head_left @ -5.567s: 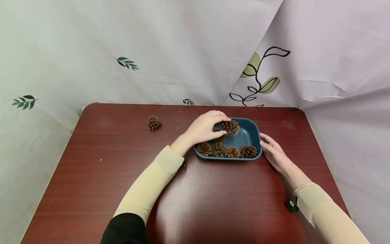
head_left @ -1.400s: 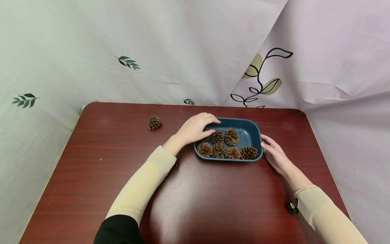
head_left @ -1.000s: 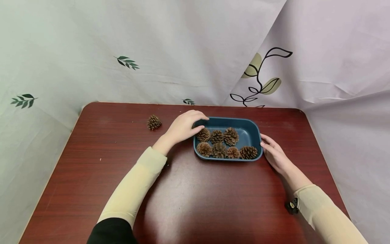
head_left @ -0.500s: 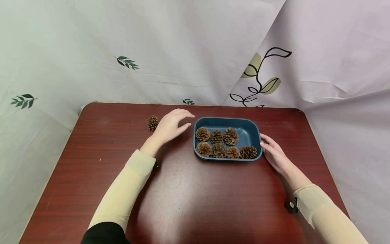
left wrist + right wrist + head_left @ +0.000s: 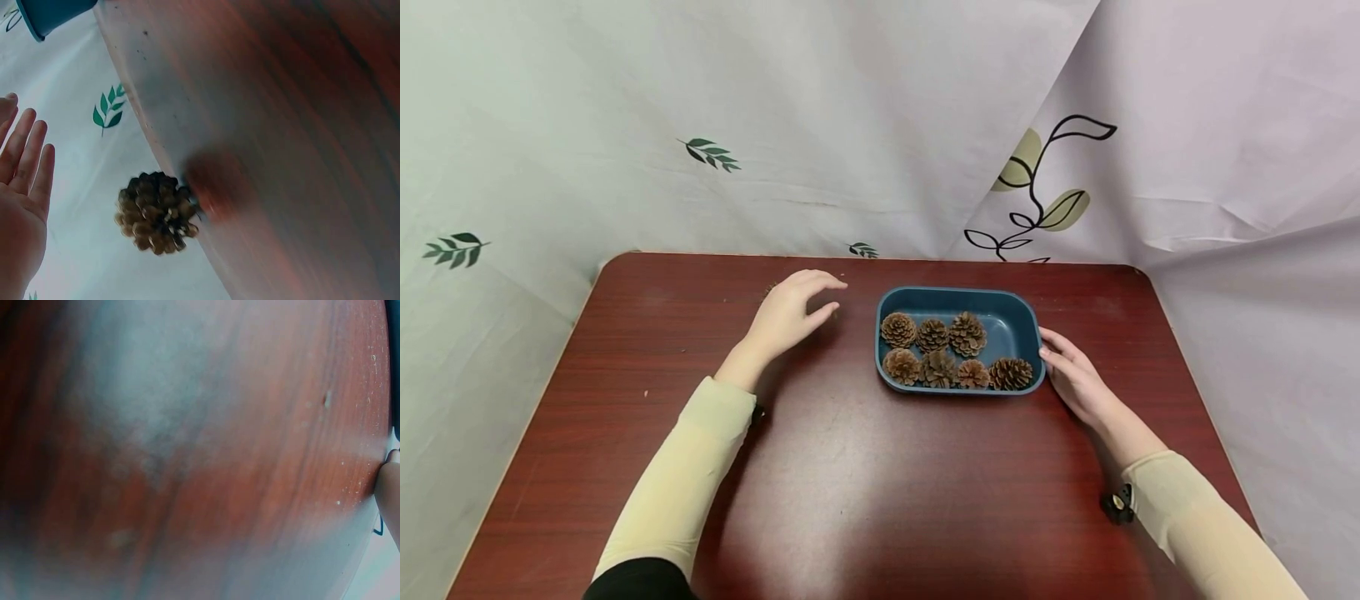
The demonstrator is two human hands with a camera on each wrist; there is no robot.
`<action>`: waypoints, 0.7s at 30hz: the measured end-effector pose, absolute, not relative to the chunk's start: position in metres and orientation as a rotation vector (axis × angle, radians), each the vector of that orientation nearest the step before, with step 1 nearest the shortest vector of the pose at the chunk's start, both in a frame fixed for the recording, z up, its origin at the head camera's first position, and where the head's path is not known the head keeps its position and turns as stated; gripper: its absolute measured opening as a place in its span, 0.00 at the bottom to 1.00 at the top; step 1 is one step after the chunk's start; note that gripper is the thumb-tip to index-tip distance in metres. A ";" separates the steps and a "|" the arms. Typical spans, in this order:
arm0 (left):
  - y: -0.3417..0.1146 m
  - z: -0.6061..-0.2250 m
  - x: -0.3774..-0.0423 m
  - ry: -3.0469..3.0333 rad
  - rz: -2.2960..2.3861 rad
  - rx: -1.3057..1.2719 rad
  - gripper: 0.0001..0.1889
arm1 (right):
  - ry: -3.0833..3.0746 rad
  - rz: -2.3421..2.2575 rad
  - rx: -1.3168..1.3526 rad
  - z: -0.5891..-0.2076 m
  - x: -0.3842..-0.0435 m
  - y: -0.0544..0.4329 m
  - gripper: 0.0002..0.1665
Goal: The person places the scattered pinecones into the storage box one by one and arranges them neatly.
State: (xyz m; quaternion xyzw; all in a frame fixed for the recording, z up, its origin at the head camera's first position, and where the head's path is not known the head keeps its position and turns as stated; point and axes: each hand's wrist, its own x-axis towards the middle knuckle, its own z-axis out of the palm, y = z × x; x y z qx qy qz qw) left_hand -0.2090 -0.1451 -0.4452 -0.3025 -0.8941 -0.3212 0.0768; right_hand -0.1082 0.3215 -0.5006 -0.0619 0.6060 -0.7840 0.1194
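My left hand (image 5: pixel 790 312) is above the back left of the table, its fingers apart and holding nothing. Behind it, a lone pine cone is almost wholly hidden in the head view; the left wrist view shows this brown pine cone (image 5: pixel 156 212) a short way from the open palm (image 5: pixel 22 206). A blue rectangular tray (image 5: pixel 958 392) stands right of centre with several pine cones (image 5: pixel 967 335) in two rows, the back row shorter. My right hand (image 5: pixel 1075 375) touches the tray's right end with fairly straight fingers. Only a bit of that hand (image 5: pixel 390 494) shows in the right wrist view.
The dark red wooden table (image 5: pixel 850 483) has rounded back corners. Behind it hangs a pale curtain (image 5: pixel 820 125) with leaf prints, close to the back edge. Small crumbs (image 5: pixel 646 393) lie on the tabletop.
The left hand has let go of a pine cone in the tray, then left the tray and moved left to the lone pine cone, now covering most of it. The right hand has stayed at the tray.
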 end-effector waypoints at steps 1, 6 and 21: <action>-0.147 -0.445 -0.208 -2.680 -0.962 -0.891 0.16 | 1.772 -2.291 -0.178 -0.501 -0.108 0.322 0.22; -0.159 -0.448 -0.206 -2.682 -0.952 -0.821 0.15 | 1.779 -2.282 -0.170 -0.501 -0.108 0.321 0.21; -0.191 -0.454 -0.197 -2.616 -0.963 -0.656 0.14 | 1.785 -2.269 -0.158 -0.500 -0.108 0.321 0.21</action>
